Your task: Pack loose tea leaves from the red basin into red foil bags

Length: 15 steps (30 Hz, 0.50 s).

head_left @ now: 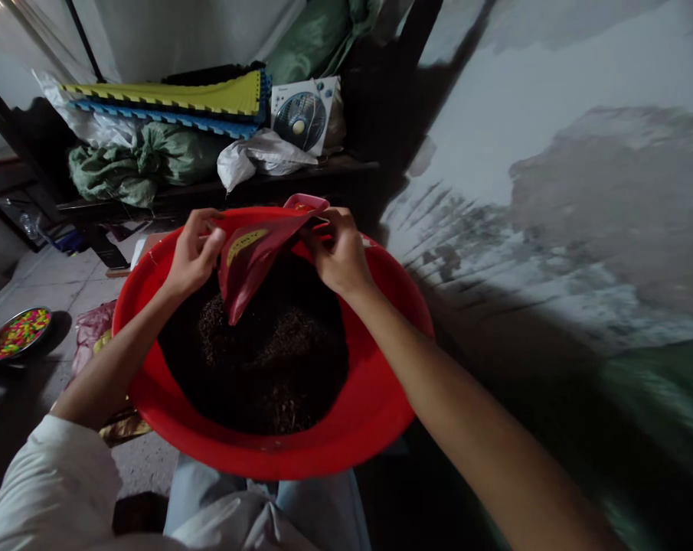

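Observation:
A wide red plastic basin (pixel 369 306) rests on my lap, holding a heap of dark, loose, leaf-like material (pixel 271 360). Above it, my left hand (pixel 194 252) pinches one upper corner of a red foil bag (pixel 254 256) with a yellow label. My right hand (pixel 340 256) grips the bag's other side, near its opening. The bag hangs tilted, with its lower tip pointing into the heap. A small pink object (pixel 305 203) sits behind the bag at the far rim, partly hidden.
A metal bowl of colourful small pieces (pixel 18 333) stands on the tiled floor at left. Ahead, a dark shelf (pixel 220 191) carries foam mats, green sacks and a boxed fan. A stained wall (pixel 553 229) fills the right side.

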Tool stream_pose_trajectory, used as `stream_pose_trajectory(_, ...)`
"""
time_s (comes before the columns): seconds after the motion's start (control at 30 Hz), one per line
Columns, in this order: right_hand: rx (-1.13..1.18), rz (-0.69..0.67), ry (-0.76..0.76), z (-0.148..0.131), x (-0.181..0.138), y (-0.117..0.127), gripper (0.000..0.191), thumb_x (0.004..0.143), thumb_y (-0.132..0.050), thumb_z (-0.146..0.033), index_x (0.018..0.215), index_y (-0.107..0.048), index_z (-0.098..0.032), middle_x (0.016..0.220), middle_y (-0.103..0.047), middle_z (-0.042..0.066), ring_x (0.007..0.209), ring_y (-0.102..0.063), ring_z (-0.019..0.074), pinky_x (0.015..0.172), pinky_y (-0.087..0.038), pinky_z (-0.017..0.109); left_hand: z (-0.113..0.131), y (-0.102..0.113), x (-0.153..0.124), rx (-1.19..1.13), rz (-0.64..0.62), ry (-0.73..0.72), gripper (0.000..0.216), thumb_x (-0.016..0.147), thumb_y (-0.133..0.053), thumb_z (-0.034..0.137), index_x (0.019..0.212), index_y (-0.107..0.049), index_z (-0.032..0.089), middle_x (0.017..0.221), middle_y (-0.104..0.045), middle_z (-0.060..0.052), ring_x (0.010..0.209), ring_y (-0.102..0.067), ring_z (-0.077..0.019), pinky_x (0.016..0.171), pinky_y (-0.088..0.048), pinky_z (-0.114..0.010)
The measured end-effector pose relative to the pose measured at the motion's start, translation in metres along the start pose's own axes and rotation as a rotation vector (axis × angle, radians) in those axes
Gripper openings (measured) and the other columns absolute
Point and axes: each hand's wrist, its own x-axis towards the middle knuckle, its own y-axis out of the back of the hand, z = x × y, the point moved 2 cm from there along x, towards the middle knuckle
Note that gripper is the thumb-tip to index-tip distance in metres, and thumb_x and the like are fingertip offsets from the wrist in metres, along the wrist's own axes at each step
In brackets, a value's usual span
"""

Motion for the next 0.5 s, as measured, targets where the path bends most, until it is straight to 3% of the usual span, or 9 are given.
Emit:
stream_pose_trajectory(0.17, 0.010, -0.040, -0.010, 0.007, -0.003, -0.006, 0.030, 0.098, -0.064, -0.047, 0.121, -0.062, -0.028, 0.127, -0.059, 0.011, 0.115, -0.067, 0.0281, 0.093, -0.063, 0.048, 0.013, -0.016, -0.009, 0.198, -0.328, 0.025, 0.058, 0.086, -0.070, 0.075, 0.092, -0.059, 0.018, 0.077, -0.060, -0.001, 0.064, -0.052, -0.0107, 0.057, -0.041, -0.023)
stream_pose_trajectory(0.33, 0.014, -0.061, -0.037, -0.002, -0.006, -0.008, 0.035, 0.094, -0.070, -0.050, 0.117, -0.064, -0.024, 0.128, -0.058, 0.012, 0.094, -0.070, 0.0213, 0.088, -0.065, 0.044, 0.013, -0.023, -0.012, 0.387, -0.494, 0.055, 0.053, 0.095, -0.061, 0.068, 0.082, -0.063, 0.016, 0.077, -0.066, -0.002, 0.066, -0.054, -0.0118, 0.062, -0.038, -0.026)
stream_pose_trajectory(0.43, -0.009, -0.091, -0.044, -0.006, -0.007, -0.010, 0.032, 0.096, -0.068, -0.048, 0.117, -0.064, -0.024, 0.129, -0.059, 0.012, 0.098, -0.069, 0.0216, 0.091, -0.064, 0.042, 0.013, -0.025, -0.014, 0.441, -0.551, 0.073, 0.051, 0.091, -0.065, 0.068, 0.083, -0.063, 0.018, 0.077, -0.067, -0.002, 0.066, -0.055, -0.0126, 0.063, -0.038, -0.026)
stream_pose_trajectory(0.5, -0.044, -0.104, -0.055, 0.001, -0.008, -0.013, 0.029, 0.096, -0.066, -0.045, 0.117, -0.063, -0.025, 0.130, -0.059, 0.012, 0.106, -0.067, 0.0234, 0.095, -0.063, 0.042, 0.012, -0.025, -0.015, 0.486, -0.538, 0.070, 0.041, 0.096, -0.063, 0.057, 0.083, -0.063, 0.018, 0.075, -0.066, -0.001, 0.064, -0.053, -0.0126, 0.062, -0.036, -0.026)
